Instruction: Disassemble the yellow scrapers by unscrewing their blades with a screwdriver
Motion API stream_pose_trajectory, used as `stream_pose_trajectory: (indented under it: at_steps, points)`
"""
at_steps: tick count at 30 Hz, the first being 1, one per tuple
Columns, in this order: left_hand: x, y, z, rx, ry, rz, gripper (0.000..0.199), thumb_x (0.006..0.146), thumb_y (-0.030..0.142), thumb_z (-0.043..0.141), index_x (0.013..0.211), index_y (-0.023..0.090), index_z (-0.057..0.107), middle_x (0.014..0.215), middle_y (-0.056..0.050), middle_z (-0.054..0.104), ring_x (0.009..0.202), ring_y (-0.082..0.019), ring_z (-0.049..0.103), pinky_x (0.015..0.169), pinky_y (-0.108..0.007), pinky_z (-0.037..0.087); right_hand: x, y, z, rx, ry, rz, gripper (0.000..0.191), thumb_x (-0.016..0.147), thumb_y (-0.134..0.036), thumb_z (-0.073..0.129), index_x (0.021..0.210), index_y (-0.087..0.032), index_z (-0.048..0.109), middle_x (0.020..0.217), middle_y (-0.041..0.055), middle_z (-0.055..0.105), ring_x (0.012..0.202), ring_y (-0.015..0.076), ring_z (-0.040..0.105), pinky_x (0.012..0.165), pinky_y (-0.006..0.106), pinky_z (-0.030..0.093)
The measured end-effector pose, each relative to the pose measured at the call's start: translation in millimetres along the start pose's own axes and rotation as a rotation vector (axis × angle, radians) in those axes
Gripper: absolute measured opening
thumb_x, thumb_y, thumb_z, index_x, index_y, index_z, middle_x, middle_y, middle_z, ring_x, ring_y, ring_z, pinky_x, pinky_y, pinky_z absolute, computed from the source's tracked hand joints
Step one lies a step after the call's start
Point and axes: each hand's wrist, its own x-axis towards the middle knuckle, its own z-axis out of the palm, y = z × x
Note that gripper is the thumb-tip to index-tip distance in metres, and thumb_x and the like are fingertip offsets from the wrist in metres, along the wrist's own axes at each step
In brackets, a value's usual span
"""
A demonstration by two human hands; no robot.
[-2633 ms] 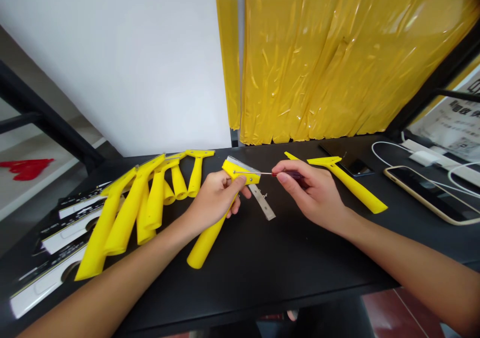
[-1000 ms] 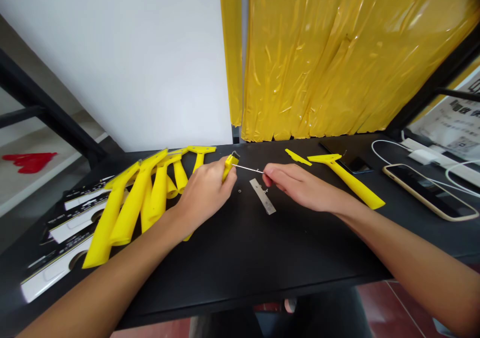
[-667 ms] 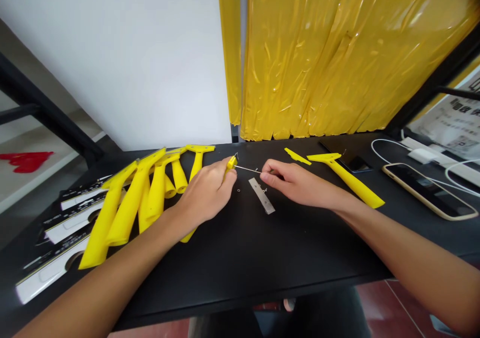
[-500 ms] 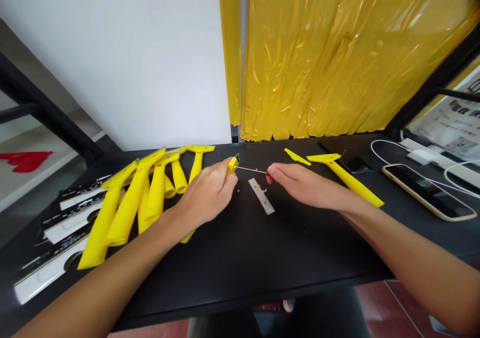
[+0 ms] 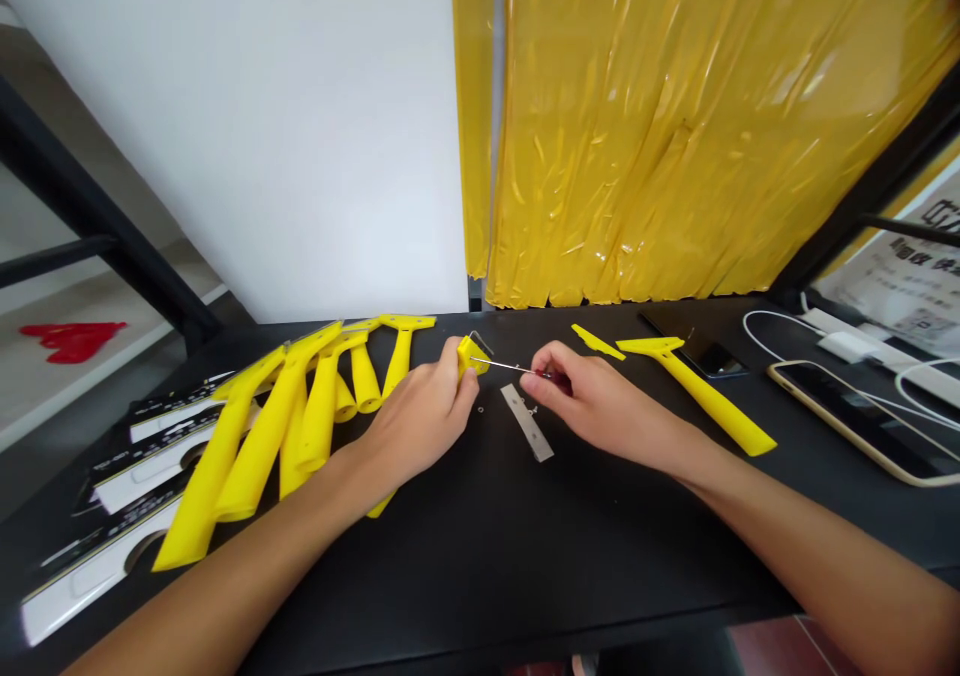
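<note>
My left hand (image 5: 420,421) grips a yellow plastic scraper (image 5: 471,356) just below its head, and the fingers hide most of the handle. The handle's end (image 5: 379,506) shows below my wrist. My right hand (image 5: 592,401) pinches a thin screwdriver (image 5: 510,366) with a dark red grip, and its steel shaft reaches the scraper head. A steel scraper blade (image 5: 527,422) lies flat on the table just below the shaft, between my hands. A tiny screw (image 5: 480,409) rests near my left fingers.
Several yellow scrapers (image 5: 285,426) lie on white packaging cards (image 5: 142,466) at the left. A yellow scraper (image 5: 697,396) and a yellow strip (image 5: 598,342) lie to the right. Beyond them are two phones (image 5: 847,416) and white cables (image 5: 825,331).
My right hand has shifted from the shaft's end to pinch the red grip. The scraper head has turned slightly in my left hand, and the whole view has tilted a little.
</note>
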Motion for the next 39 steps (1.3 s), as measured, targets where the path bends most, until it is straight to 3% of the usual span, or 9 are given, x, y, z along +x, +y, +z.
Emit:
stream_pose_trajectory:
  at_steps: [3,5,10,17,24,28,31,36,39]
  points:
    - [0,1,0.4,0.011,-0.030,-0.025,0.023,0.102,0.038,0.032,0.109,0.021,0.044,0.070,-0.003,0.060,0.063,-0.024,0.061,0.053,-0.031,0.029,1,-2,-3,0.019,-0.018,-0.001,0.037,0.106,-0.042,0.034,0.088,-0.021,0.060,0.082,0.0022,0.066,0.079,0.0173,0.060,0.074,0.031,0.044]
    - [0,1,1.3,0.025,-0.040,-0.029,0.023,0.103,0.039,0.030,0.110,0.021,0.042,0.071,-0.003,0.061,0.066,-0.025,0.062,0.054,-0.031,0.030,3,0,-3,0.015,-0.005,-0.019,0.033,0.105,-0.036,0.037,0.087,-0.021,0.060,0.088,0.0031,0.068,0.084,0.0174,0.061,0.078,0.031,0.044]
    - [0,2,2.6,0.059,-0.056,-0.055,0.024,0.103,0.039,0.028,0.110,0.021,0.042,0.070,-0.003,0.060,0.062,-0.025,0.061,0.054,-0.032,0.031,4,5,3,0.141,0.013,0.048,0.009,0.097,-0.031,0.054,0.094,-0.023,0.050,0.078,-0.0022,0.065,0.070,0.0145,0.059,0.066,0.028,0.043]
    - [1,0,3.3,0.006,-0.040,-0.076,0.032,0.102,0.040,0.029,0.121,0.019,0.042,0.075,-0.006,0.064,0.070,-0.027,0.064,0.056,-0.032,0.034,4,1,4,0.338,-0.110,0.141,0.032,0.102,-0.040,0.042,0.096,-0.019,0.065,0.085,0.0030,0.065,0.074,0.0141,0.057,0.064,0.027,0.044]
    - [1,-3,5.3,-0.021,-0.014,-0.075,0.036,0.102,0.039,0.032,0.133,0.021,0.037,0.079,-0.006,0.067,0.072,-0.027,0.066,0.059,-0.033,0.038,4,6,11,0.430,-0.146,0.127,0.019,0.095,-0.036,0.058,0.107,-0.022,0.061,0.087,0.0009,0.070,0.060,0.0105,0.053,0.057,0.025,0.041]
    - [1,-2,4.3,-0.017,-0.010,-0.065,0.032,0.103,0.040,0.032,0.130,0.023,0.037,0.075,-0.004,0.066,0.070,-0.027,0.066,0.058,-0.032,0.039,5,0,11,0.464,-0.130,0.194,0.026,0.097,-0.044,0.054,0.097,-0.020,0.062,0.071,-0.0012,0.061,0.063,0.0119,0.051,0.058,0.025,0.039]
    - [0,-1,4.7,-0.022,-0.008,-0.052,0.032,0.103,0.040,0.032,0.129,0.023,0.038,0.078,-0.005,0.067,0.071,-0.027,0.067,0.060,-0.033,0.042,6,-2,7,0.487,-0.199,0.255,0.037,0.101,-0.045,0.043,0.092,-0.017,0.067,0.074,0.0005,0.058,0.064,0.0117,0.049,0.058,0.025,0.038]
    - [-1,-2,5.8,-0.060,-0.020,-0.033,0.034,0.102,0.040,0.032,0.130,0.022,0.038,0.084,-0.007,0.070,0.078,-0.028,0.070,0.066,-0.035,0.047,6,8,5,0.448,-0.322,0.176,0.023,0.095,-0.038,0.055,0.098,-0.017,0.066,0.081,0.0012,0.061,0.065,0.0117,0.053,0.058,0.025,0.042]
    - [-1,-3,6.0,-0.067,-0.018,-0.026,0.036,0.102,0.039,0.032,0.133,0.022,0.038,0.086,-0.008,0.070,0.082,-0.029,0.071,0.069,-0.036,0.048,5,12,8,0.379,-0.244,0.153,0.016,0.094,-0.034,0.057,0.102,-0.021,0.062,0.085,0.0008,0.067,0.065,0.0123,0.058,0.059,0.025,0.044]
